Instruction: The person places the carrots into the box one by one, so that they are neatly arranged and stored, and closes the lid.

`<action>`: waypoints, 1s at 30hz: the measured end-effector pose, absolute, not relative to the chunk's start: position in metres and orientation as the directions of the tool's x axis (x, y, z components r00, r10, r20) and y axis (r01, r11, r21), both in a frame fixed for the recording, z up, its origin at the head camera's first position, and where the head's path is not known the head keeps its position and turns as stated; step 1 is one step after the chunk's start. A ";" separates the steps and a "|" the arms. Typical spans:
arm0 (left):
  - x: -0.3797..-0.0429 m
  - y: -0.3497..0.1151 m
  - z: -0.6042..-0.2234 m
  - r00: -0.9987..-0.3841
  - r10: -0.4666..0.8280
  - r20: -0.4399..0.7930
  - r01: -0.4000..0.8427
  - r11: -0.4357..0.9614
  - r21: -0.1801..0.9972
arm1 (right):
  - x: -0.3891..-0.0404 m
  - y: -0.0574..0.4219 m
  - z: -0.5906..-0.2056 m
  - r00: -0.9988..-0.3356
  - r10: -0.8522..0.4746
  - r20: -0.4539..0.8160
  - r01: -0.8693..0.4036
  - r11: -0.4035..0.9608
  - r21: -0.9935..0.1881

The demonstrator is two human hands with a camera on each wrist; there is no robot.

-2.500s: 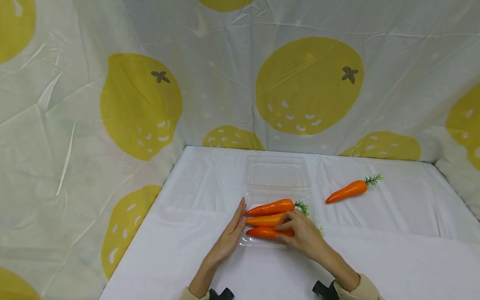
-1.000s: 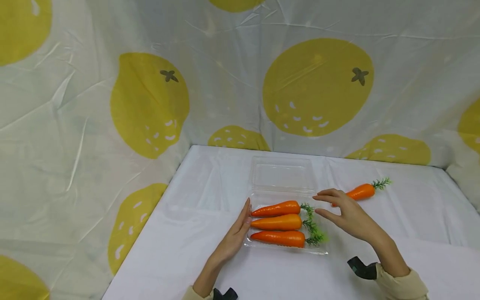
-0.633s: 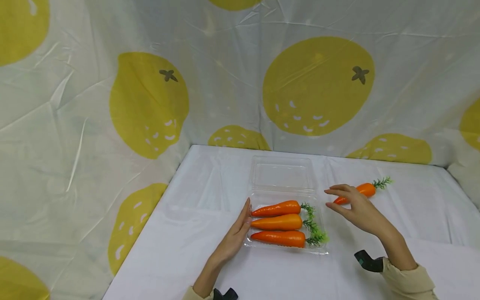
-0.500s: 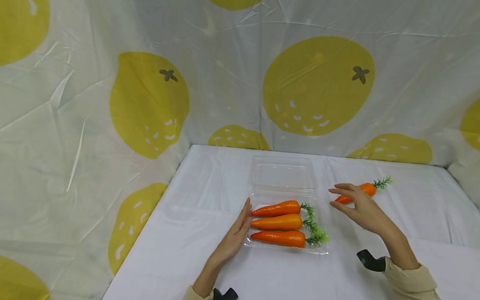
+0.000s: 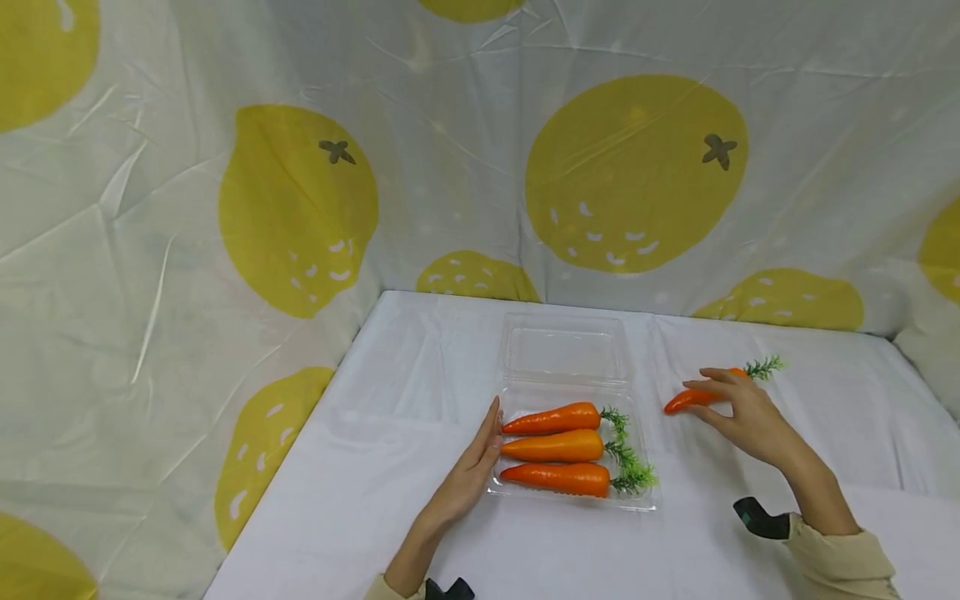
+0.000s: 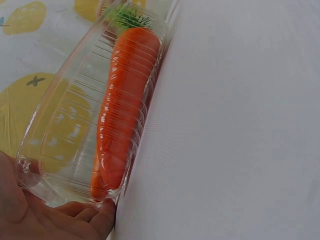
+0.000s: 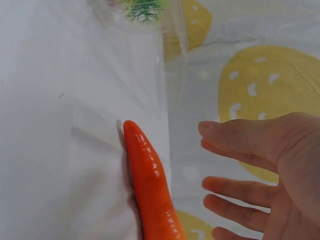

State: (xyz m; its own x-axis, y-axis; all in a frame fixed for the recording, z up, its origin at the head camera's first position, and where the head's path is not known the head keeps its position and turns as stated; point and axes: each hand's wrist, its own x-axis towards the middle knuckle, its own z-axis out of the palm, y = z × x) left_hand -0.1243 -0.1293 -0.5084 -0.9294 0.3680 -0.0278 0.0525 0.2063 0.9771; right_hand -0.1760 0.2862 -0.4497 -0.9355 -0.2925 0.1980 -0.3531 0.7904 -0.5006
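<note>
A clear plastic clamshell box (image 5: 636, 502) lies with its lid (image 5: 564, 348) folded back. Three carrots sit side by side inside: a back carrot (image 5: 557, 417), a lighter middle carrot (image 5: 561, 446) and a front carrot (image 5: 558, 478), green tops to the right. My left hand (image 5: 463, 479) rests against the box's left end with its fingers straight; the left wrist view shows fingertips at the box wall. My right hand (image 5: 753, 423) hovers over a loose carrot (image 7: 150, 175), fingers spread and overlapping its middle in the head view. In the right wrist view, a gap separates thumb and carrot.
A white cloth (image 5: 390, 500) covers the table. Behind it and to the left hangs a pale curtain (image 5: 450, 167) printed with large yellow lemons. Black wrist mounts (image 5: 761, 518) sit at both sleeves.
My right hand has left the front carrot in the box and moved right, over the loose carrot. The left hand stays at the box's left end. The head view has shifted slightly.
</note>
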 end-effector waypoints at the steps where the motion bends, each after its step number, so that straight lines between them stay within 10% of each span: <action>1: -0.124 -0.129 -0.508 -0.930 0.367 -0.026 0.054 0.208 0.977 | -0.177 0.288 -0.451 -0.935 -0.292 0.203 -0.355 0.793 -0.495; 30: -0.123 -0.130 -0.506 -0.929 0.368 -0.027 0.054 0.208 0.977 | -0.206 0.327 -0.470 -0.944 -0.301 0.135 -0.327 0.793 -0.514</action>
State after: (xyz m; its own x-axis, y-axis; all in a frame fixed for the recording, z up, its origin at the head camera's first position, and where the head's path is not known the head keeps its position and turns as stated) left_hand -0.1231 -0.1295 -0.5062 -0.9294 0.3682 -0.0265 0.0543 0.2076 0.9767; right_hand -0.2060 0.3275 -0.4703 -0.9439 -0.3013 0.1350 -0.3267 0.7931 -0.5140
